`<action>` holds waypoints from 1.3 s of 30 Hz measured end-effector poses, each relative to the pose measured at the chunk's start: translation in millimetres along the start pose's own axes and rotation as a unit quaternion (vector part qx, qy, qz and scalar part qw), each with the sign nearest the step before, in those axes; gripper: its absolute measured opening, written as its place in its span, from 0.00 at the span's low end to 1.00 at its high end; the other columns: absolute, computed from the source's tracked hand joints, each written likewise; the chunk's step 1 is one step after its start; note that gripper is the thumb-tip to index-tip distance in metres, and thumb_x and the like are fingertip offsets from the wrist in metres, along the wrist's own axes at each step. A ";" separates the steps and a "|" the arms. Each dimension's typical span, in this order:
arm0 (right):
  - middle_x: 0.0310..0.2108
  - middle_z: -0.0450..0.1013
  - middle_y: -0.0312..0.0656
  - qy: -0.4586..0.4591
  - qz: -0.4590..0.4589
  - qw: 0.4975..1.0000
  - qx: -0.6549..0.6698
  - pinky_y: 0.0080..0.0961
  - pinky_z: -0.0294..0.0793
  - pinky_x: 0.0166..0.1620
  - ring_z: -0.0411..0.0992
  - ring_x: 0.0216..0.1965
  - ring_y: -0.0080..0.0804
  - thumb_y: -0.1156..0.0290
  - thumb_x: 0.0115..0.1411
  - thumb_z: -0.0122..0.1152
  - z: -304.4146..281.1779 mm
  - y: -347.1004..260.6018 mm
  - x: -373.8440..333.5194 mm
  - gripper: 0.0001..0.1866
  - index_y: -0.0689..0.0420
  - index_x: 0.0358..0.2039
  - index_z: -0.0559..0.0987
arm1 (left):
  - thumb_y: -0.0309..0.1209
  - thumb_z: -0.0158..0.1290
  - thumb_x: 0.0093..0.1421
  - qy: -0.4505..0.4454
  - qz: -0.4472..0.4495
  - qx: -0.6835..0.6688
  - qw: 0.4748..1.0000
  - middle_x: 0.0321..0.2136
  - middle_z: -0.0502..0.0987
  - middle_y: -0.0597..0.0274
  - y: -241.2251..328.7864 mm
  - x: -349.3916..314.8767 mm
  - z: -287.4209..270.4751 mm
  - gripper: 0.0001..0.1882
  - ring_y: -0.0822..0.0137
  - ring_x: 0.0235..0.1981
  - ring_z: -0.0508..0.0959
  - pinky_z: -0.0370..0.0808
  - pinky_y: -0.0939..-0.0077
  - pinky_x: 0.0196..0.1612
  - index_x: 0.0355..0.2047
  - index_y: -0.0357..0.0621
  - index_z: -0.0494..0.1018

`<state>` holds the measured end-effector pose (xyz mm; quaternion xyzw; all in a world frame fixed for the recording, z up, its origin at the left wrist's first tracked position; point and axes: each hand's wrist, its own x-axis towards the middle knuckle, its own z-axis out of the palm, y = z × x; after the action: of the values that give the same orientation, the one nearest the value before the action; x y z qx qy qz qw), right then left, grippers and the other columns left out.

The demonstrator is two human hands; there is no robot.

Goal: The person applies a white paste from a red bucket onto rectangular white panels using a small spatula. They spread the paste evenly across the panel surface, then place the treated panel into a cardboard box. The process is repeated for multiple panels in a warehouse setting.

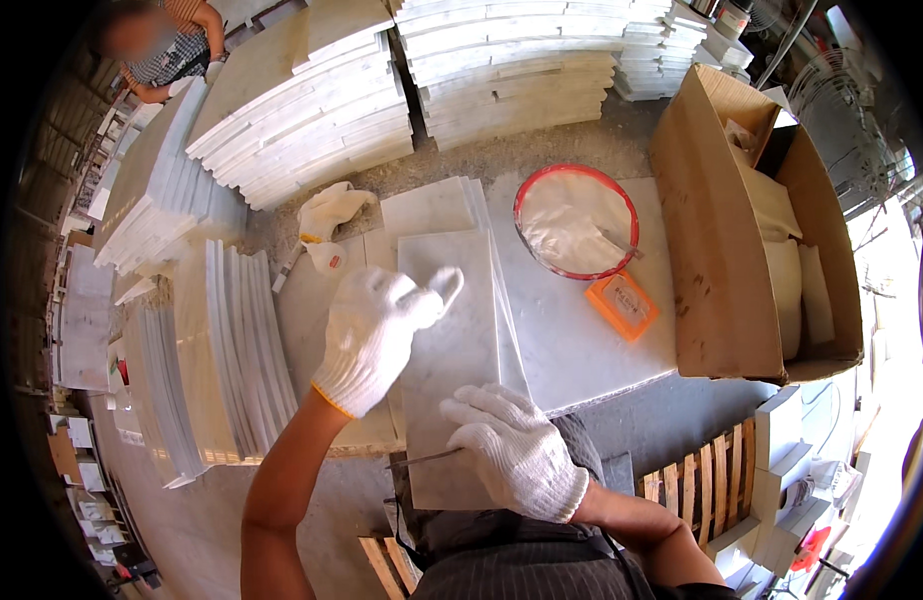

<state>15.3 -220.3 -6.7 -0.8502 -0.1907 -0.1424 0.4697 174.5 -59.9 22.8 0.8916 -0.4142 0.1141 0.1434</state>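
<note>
A pale grey-white stone slab (447,340) lies lengthwise in front of me, on top of other slabs, its near end close to my body. My left hand (374,335), in a white knit glove, is over the slab's left edge; its fingers are partly bent and apart, with nothing visible in them. My right hand (517,450), gloved too, is over the slab's near right part. It is closed on a thin metal tool (429,459), whose narrow blade points left across the slab. The glove hides the tool's handle.
A red-rimmed round pan (630,215) of whitish material stands right of the slab, beside an orange box (623,305). Farther right is a cardboard carton (717,230). Upright slabs (237,350) and a crumpled glove (334,208) lie left. Slab stacks (312,120) rise behind; a person (172,50) works far left.
</note>
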 end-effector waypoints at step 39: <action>0.44 0.78 0.49 0.187 0.164 0.963 0.105 0.39 0.71 0.58 0.74 0.53 0.44 0.75 0.70 0.49 -20.0 18.7 -48.0 0.04 0.61 0.39 0.71 | 0.45 0.56 0.64 -0.114 -0.459 -0.364 0.802 0.45 0.80 0.50 75.8 -152.1 0.3 0.27 0.62 0.48 0.78 0.74 0.66 0.50 0.53 0.33 0.71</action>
<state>-20.0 -255.7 -30.6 -0.7741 0.0287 -0.1991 0.6003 20.1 0.6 -14.3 0.8661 0.0190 -0.2269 0.4449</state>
